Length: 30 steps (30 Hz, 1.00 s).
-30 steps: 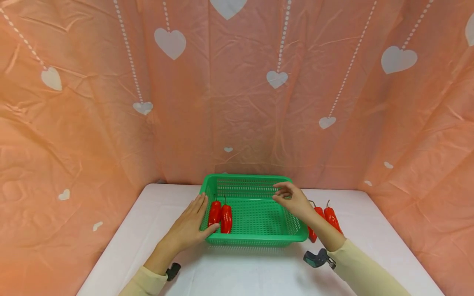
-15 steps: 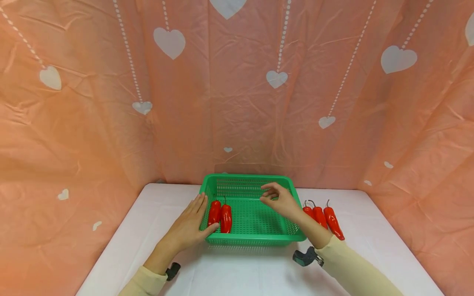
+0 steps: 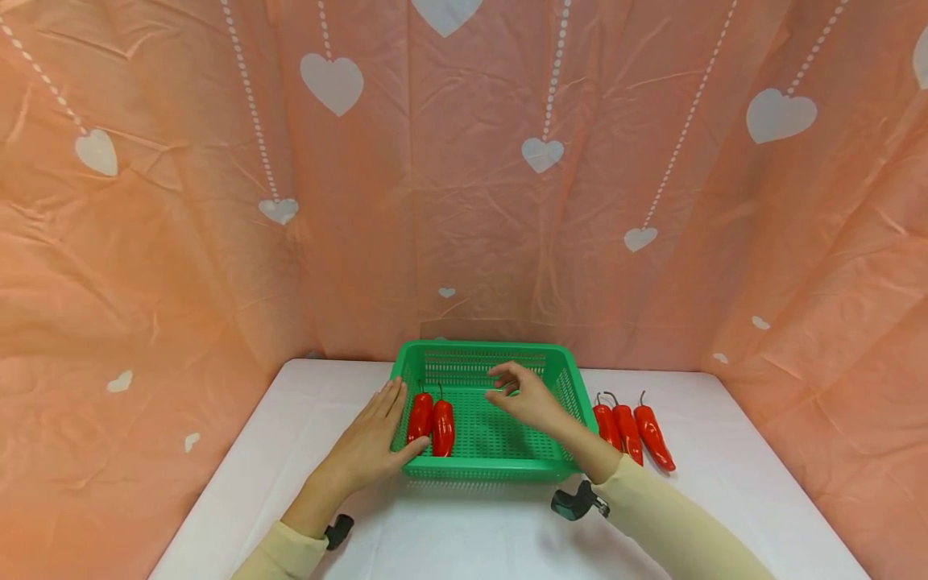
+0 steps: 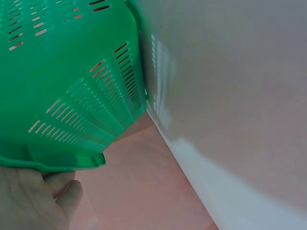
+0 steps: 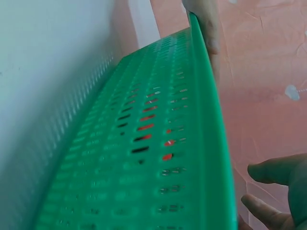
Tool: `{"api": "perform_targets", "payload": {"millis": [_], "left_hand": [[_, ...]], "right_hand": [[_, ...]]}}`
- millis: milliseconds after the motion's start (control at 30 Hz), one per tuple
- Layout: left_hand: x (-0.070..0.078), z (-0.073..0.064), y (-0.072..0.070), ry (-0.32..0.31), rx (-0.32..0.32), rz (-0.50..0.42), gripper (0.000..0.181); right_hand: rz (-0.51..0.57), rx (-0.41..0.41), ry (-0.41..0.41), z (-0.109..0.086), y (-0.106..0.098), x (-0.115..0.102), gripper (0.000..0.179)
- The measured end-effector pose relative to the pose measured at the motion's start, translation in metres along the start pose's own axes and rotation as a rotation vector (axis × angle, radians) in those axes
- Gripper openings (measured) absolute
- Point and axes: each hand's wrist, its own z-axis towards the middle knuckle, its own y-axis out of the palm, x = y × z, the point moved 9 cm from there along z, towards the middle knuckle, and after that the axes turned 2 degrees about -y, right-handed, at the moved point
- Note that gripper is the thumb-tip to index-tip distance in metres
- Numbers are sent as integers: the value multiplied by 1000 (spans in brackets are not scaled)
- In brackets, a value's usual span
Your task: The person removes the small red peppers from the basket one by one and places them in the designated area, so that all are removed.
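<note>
A green plastic basket (image 3: 500, 465) with slotted walls sits on the white table. Inside, along its left end, two red chili peppers (image 3: 443, 427) lie side by side, stems pointing to the back. My left hand (image 3: 366, 443) rests on the basket's left rim with straight fingers, its thumb across the front left corner. In the left wrist view, that hand (image 4: 29, 199) shows at the rim. My right hand (image 3: 532, 400) hovers over the middle of the basket, thumb and fingers bent loosely apart with nothing between them. The right wrist view shows its fingers (image 5: 271, 171) beyond the rim.
Three more red chili peppers (image 3: 652, 437) lie on the table (image 3: 725, 483) right of the basket, the nearest one partly behind its wall. A peach curtain (image 3: 493, 242) with white hearts hangs around the back and sides.
My right hand has moved left, from above the basket's right end to above its middle. The peppers on the right have come into fuller view. The left hand has stayed put.
</note>
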Motion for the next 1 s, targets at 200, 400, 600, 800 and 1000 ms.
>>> {"api": "perform_targets", "payload": {"millis": [200, 400, 600, 800, 1000], "left_hand": [[-2, 0, 1, -1, -3, 6, 103], [-1, -1, -1, -4, 5, -1, 102], [0, -2, -2, -8, 9, -7, 100], [0, -1, -2, -3, 10, -6, 100], [1, -1, -2, -3, 6, -1, 99]], "right_hand": [[-12, -1, 2, 3, 11, -2, 33], [-25, 2, 6, 8, 21, -6, 33], [-39, -21, 10, 13, 34, -8, 33], [-48, -36, 1, 18, 44, -9, 34], [-43, -50, 21, 23, 54, -10, 37]]}}
